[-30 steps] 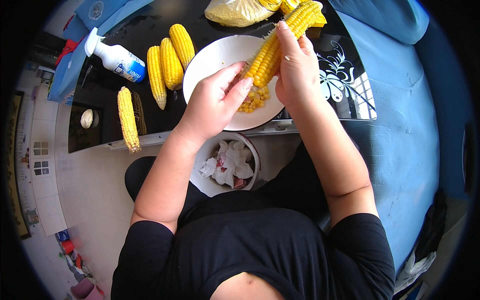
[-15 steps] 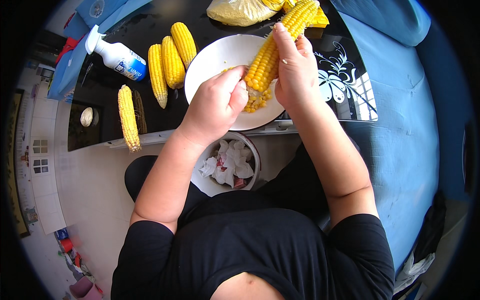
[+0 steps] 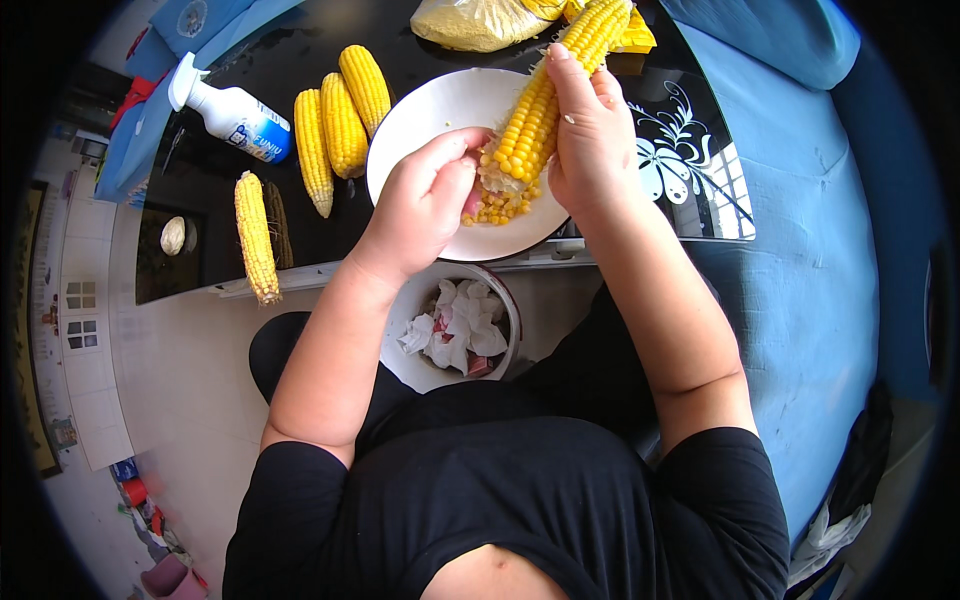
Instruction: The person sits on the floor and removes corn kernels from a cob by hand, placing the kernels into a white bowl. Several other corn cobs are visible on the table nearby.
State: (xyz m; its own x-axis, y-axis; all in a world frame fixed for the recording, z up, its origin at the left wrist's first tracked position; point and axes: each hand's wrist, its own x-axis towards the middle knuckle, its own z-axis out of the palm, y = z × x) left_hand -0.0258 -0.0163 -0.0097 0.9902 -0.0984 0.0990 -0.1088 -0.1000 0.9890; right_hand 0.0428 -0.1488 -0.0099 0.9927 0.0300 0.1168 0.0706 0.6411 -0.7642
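My right hand [image 3: 597, 140] is wrapped round a corn cob [image 3: 530, 135], which slants from the upper right down over a white bowl [image 3: 407, 120]. The cob's lower end is stripped to pale core; yellow kernels still cover the part above. Beside that bare end is my left hand [image 3: 420, 200], its fingers curved but loosely apart, the thumb drawn back from the cob. Part of its fingertips is hidden, so whether they touch the cob is unclear. Loose kernels [image 3: 497, 209] lie in the bowl under the cob. A pale bit sticks to my right hand.
Three whole corn cobs [image 3: 344, 125] lie left of the bowl on the glossy black table [image 3: 230, 70]. Another cob [image 3: 256, 235] lies nearer the left front edge, by a white spray bottle [image 3: 235, 118]. Below the table edge stands a bin [image 3: 410, 365] with crumpled tissues. A blue sofa [image 3: 810, 280] is right.
My left hand has shifted slightly left and loosened, its thumb lifting off the cob. The bare lower end of the cob shows more. My right hand keeps its hold.
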